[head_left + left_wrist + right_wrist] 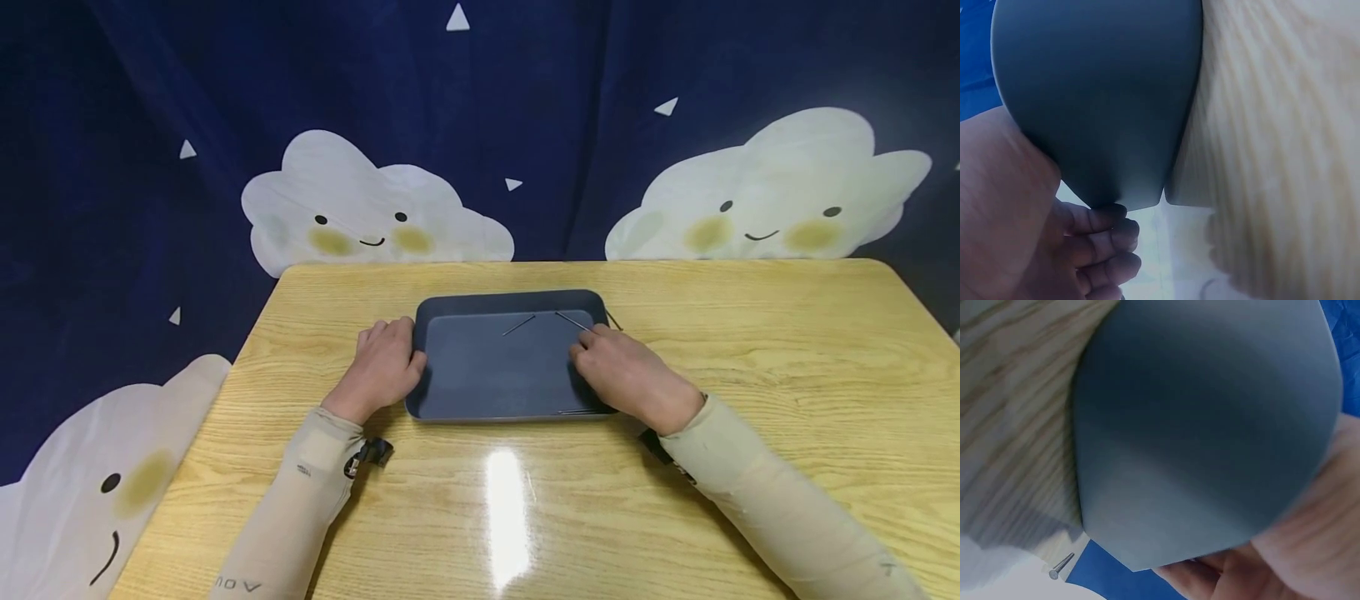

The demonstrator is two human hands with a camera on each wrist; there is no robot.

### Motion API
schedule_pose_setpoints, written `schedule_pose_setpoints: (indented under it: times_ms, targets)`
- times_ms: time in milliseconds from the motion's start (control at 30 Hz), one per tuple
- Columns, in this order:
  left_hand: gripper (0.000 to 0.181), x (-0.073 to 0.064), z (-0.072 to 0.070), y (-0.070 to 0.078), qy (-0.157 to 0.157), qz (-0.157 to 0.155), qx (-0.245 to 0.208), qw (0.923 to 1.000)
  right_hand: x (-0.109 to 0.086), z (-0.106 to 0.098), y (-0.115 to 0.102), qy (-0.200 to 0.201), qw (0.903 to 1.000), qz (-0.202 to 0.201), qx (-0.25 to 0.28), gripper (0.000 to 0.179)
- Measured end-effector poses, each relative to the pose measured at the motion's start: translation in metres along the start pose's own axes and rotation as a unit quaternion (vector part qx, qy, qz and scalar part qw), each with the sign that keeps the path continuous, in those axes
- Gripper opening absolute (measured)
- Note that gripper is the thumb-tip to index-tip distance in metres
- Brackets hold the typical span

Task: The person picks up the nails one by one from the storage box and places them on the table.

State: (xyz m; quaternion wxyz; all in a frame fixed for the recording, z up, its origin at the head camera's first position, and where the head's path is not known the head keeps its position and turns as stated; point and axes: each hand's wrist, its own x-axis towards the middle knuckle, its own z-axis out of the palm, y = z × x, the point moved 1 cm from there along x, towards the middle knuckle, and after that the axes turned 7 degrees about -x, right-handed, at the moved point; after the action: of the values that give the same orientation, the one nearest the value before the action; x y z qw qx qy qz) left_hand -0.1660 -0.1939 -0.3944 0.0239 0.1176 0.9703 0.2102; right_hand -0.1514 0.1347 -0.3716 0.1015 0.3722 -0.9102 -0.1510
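A shallow dark grey tray (498, 367) with rounded corners rests on the wooden table. My left hand (382, 367) grips its left end, with the thumb over the rim and the other fingers along the outside. At the right end my right hand (626, 375) grips the rim, thumb toward the inside. Inside lie thin nails: one nail (519, 325) near the back, another nail (573, 321) running up to my right fingers, and thin metal (577, 412) along the front wall. In the right wrist view, a nail (1061, 565) with a flat head lies outside the tray.
The light wooden table (735, 333) spreads around the tray, with a bright reflection in front of it. Behind its back edge hangs a dark blue curtain (525, 108) printed with smiling clouds. Each wrist carries a small black camera under a beige sleeve (300, 483).
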Motion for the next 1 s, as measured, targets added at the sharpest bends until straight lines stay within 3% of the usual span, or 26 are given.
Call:
schedule_pose_setpoints:
  times_ms: [700,1000]
  targets:
    - [0.025,-0.0001,0.001,-0.0004,0.0,-0.002,-0.001,1.0,0.0006,0.0,0.001,0.002,0.9999,-0.006,-0.016,0.011]
    - [0.025,0.0009,0.001,-0.0011,-0.001,-0.003,0.001,1.0,0.0028,0.0046,0.0036,0.02,0.9985,-0.029,-0.042,0.009]
